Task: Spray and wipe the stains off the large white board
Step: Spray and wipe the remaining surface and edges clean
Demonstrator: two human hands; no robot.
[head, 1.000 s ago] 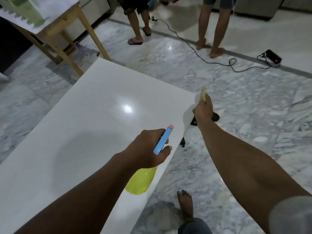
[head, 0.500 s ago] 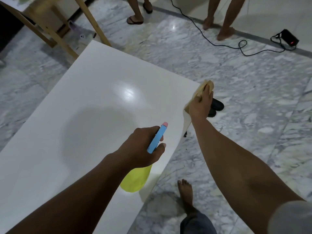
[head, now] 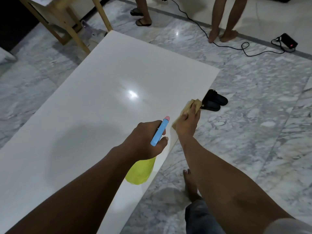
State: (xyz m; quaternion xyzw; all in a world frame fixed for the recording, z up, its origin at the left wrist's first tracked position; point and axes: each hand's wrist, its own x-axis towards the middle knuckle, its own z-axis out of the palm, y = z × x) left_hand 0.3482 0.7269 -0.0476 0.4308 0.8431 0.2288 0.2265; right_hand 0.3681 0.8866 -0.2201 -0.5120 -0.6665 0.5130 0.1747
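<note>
Cloth (head: pixel 192 105) on board's (head: pixel 101 98) right edge, sandals (head: pixel 214 100) just right, table (head: pixel 67 19) behind

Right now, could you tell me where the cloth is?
In the head view, the cloth lies under the right hand at the right edge of the white board, beside the black slippers.

The left forearm (head: pixel 84 191) and right forearm (head: pixel 228 183) are bare down to the left hand (head: pixel 145 141) and right hand (head: pixel 187 124) near the frame's centre. A pale grey short sleeve (head: pixel 290 227) fills the lower right corner. At bottom centre is a dark blue-grey trouser leg (head: pixel 200 218), with a bare foot (head: pixel 190 186) just above it.
</note>
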